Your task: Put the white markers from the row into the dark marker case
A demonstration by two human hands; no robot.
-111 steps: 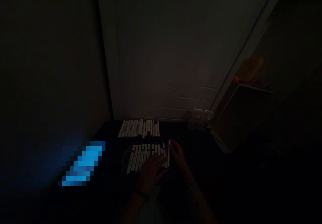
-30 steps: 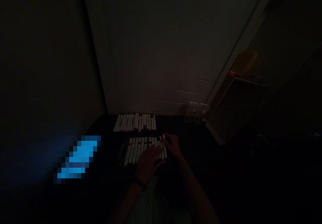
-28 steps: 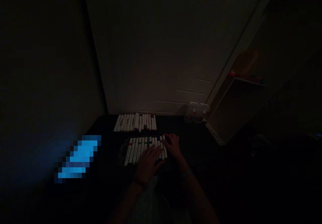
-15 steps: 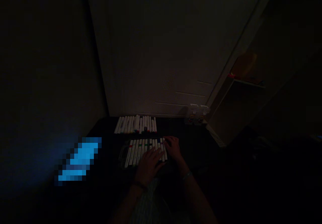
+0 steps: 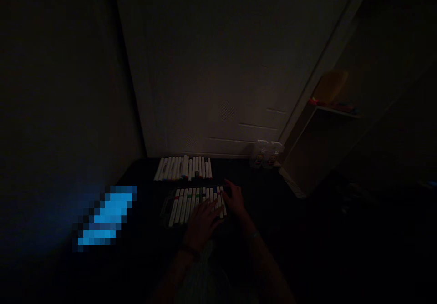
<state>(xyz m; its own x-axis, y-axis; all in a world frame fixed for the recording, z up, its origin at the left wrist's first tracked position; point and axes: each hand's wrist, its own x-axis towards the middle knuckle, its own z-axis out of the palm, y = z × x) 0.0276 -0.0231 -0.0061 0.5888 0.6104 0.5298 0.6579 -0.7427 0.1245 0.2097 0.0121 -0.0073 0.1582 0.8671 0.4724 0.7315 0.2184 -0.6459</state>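
A row of white markers (image 5: 184, 206) with coloured bands lies side by side in a clear plastic case (image 5: 166, 208) on the dark table. My left hand (image 5: 202, 222) rests over the lower right part of this row, its fingers stretched out across the markers. At the row's right end is my right hand (image 5: 235, 199), fingers apart, with the fingertips beside the last markers; whether they touch is hard to see in the dim light. Behind the case, a second row of white markers (image 5: 182, 168) lies loose on the table.
Two clear plastic packages (image 5: 264, 154) stand against the pale wall panel (image 5: 191, 90) at the back right. A glowing blue, pixelated screen (image 5: 107, 217) is on the left. To the right stands a shelf unit (image 5: 302, 147) with an orange object (image 5: 332, 85) on top.
The fingers of my right hand have lifted and spread slightly at the row's right end. My left hand stays over the markers. The view has shifted a little.
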